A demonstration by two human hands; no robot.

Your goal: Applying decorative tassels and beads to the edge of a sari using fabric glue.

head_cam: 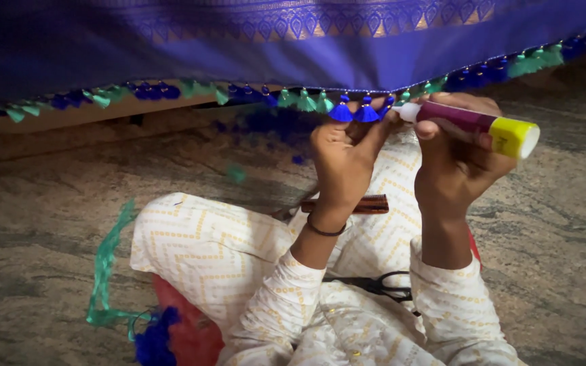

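At the far left, bare stone floor [28, 224] is seen, with open room reaching the frame's edge. A green ribbon [105, 268] is trailed across it beside the lap, ending near a bunch of blue thread [152, 342] that is cut off by the bottom edge. Above, a purple cloth [293, 47] is stretched across the whole top of the view, its hem hung with a row of blue and green tassels [306, 102] running off both sides.

The left hand [340, 156] is raised to that hem, and a blue tassel [341, 112] is pinched between its fingers, which are closed narrowly on it. Below the wrist, a brown comb [367, 204] is laid on the cream patterned lap, partly hidden by the forearm. Black scissors [381, 286] are lodged between the two sleeves, only the handles being clear.

The right hand [452, 159] is wrapped around a glue stick [469, 123] with a maroon body and yellow end, the fingers closed firmly on it; its white tip is held against the hem just beside the pinched tassel, possibly touching it, though blur prevents certainty. To the right, more bare floor is left open, and the hem's far tassels are dim and hard to make out.
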